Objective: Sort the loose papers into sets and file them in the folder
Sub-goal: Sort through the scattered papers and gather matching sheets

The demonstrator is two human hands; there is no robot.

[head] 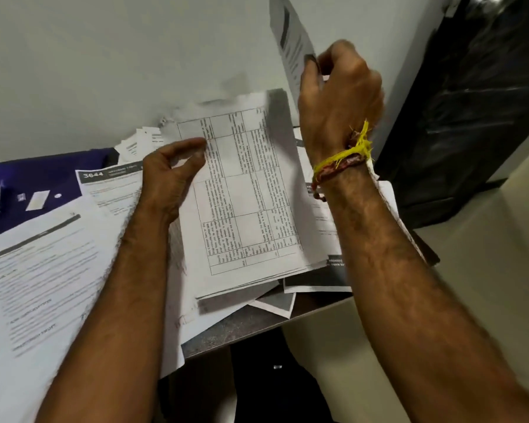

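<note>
Single head-worn wide-angle view, looking forward and steeply down, close over the bench (238, 328) edge and papers (241, 193); wall behind, floor at right. No second view.

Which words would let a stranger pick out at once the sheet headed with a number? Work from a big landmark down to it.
Start at the purple folder lying at the far left of the desk. Overlapping its right edge, just left of the left hand, lies the numbered sheet. Unlike the gridded table page beside it, it carries a dark header bar reading 3644 in white.
</note>
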